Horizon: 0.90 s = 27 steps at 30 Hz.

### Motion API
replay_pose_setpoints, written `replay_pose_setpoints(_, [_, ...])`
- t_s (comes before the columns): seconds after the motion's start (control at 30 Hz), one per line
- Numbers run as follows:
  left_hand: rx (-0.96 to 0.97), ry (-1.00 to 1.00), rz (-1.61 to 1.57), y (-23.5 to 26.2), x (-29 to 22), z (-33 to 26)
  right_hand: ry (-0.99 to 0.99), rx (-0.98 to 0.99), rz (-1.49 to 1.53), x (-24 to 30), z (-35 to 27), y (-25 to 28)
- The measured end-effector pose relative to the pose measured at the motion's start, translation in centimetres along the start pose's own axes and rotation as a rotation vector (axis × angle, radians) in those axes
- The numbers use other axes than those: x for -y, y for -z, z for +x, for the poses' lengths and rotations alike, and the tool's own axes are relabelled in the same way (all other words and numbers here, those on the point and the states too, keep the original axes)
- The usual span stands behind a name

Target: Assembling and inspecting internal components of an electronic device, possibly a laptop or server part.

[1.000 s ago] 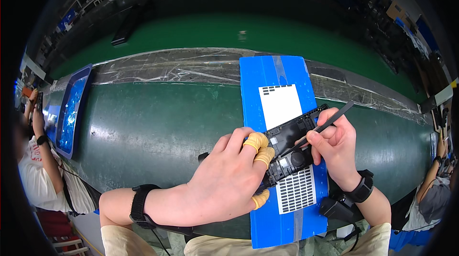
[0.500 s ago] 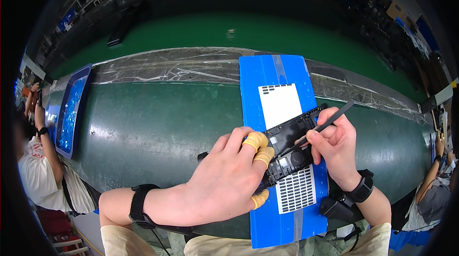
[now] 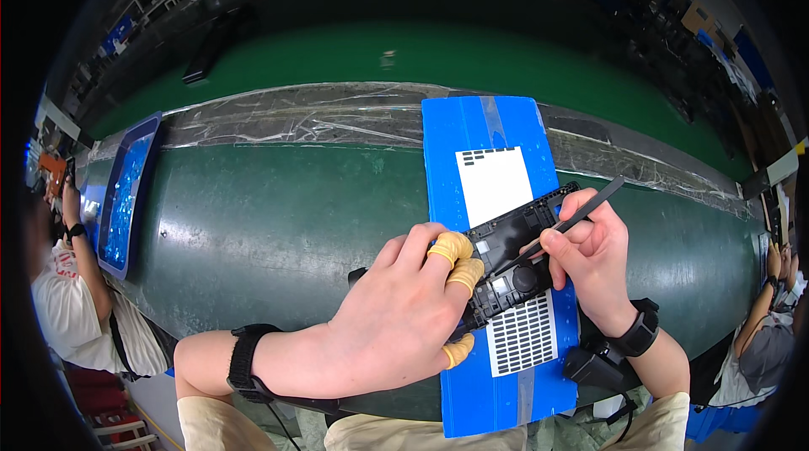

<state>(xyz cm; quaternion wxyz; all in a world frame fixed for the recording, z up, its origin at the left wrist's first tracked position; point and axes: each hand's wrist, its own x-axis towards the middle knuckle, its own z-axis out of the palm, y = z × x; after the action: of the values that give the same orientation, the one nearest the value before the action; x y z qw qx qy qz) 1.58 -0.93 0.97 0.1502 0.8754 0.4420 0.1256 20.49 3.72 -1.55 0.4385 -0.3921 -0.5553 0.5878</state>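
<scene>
Black housing (image 3: 511, 234) and slim dark tool (image 3: 595, 202), over a blue board (image 3: 447, 173).
The oblong plastic housing slants across the board's middle, recessed face up, its upper end reaching the right edge; pale patches and a round black part show inside. The tool leans over it, narrow end inward.

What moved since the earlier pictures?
On the green strip at the back, the long black bar and a small pale blurry spot slid left. A co-worker's hand at the left edge shifted slightly. The person took hold of nothing and let nothing go: the left hand still holds the black plastic housing, the right hand the black tweezers.
</scene>
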Motion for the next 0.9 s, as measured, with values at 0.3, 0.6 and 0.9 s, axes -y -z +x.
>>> replay_pose_setpoints(0.3, [-0.015, -0.003, 0.002, -0.10, -0.03, 0.03, 0.010, -0.006, -0.011, -0.20, -0.10, -0.10])
replay_pose_setpoints(0.6, [-0.044, -0.013, -0.038, 0.11, 0.14, -0.06, 0.040, 0.006, 0.026, -0.29, 0.09, 0.02])
replay_pose_setpoints(0.9, [-0.104, -0.022, -0.027, -0.35, -0.12, -0.22, 0.065, -0.110, 0.157, -0.12, -0.05, 0.54])
